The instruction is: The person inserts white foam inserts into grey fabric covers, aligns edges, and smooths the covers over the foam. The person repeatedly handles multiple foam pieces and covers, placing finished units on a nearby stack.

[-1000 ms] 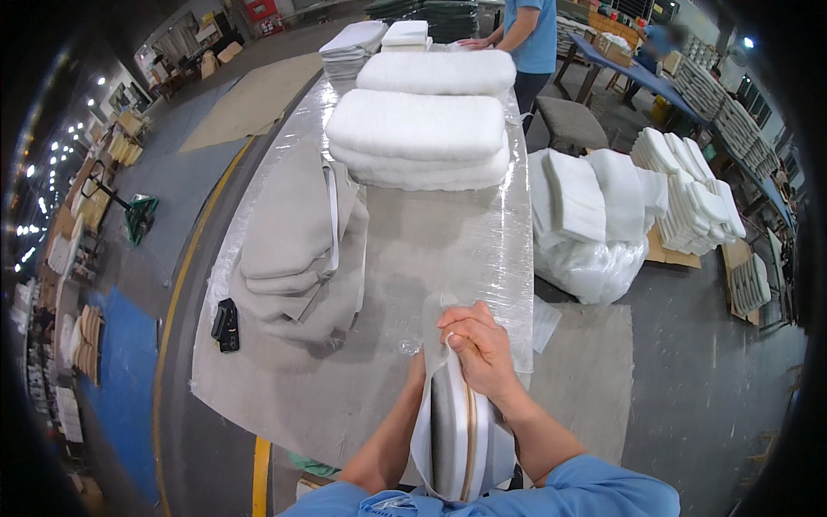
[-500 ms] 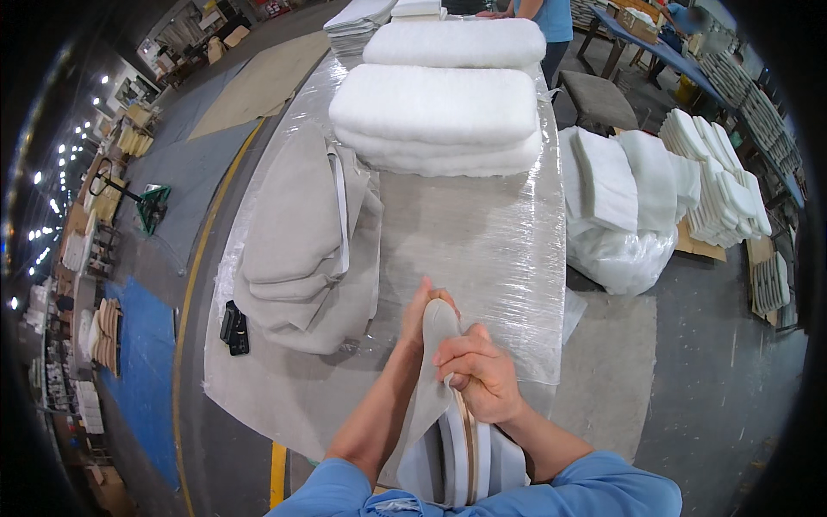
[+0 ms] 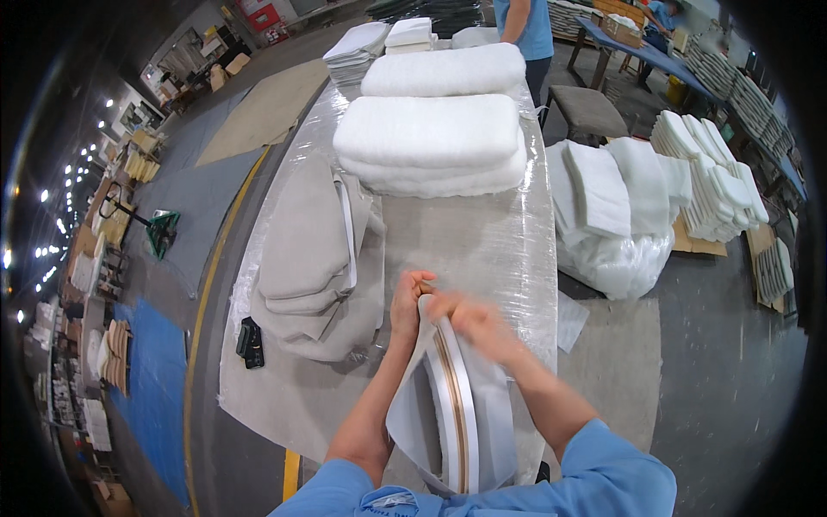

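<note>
Upright in front of my body stands a padded panel [image 3: 459, 422], its edge towards me showing white padding layers around a thin brown core strip. A grey fabric cover [image 3: 408, 395] wraps its left side and far tip. My left hand [image 3: 407, 308] is closed on the cover at that far tip, thumb and fingers bent over the edge. Against the right side of the tip is my right hand [image 3: 482, 329], smeared by motion, so its finger grip is unclear. To the left lies a pile of grey fabric covers [image 3: 303, 237] with a white-edged opening.
The table [image 3: 457, 233] is wrapped in clear plastic. Thick white batting pads [image 3: 426, 129] are stacked at its far part. A small black object [image 3: 250, 343] lies at the left edge. White pads [image 3: 599, 189] stand right of the table; a person in blue [image 3: 525, 34] stands beyond.
The panel's layered edge shows more, and the grey cover no longer stands up as a loose flap over it. My right hand has moved up to the tip; the view has shifted slightly.
</note>
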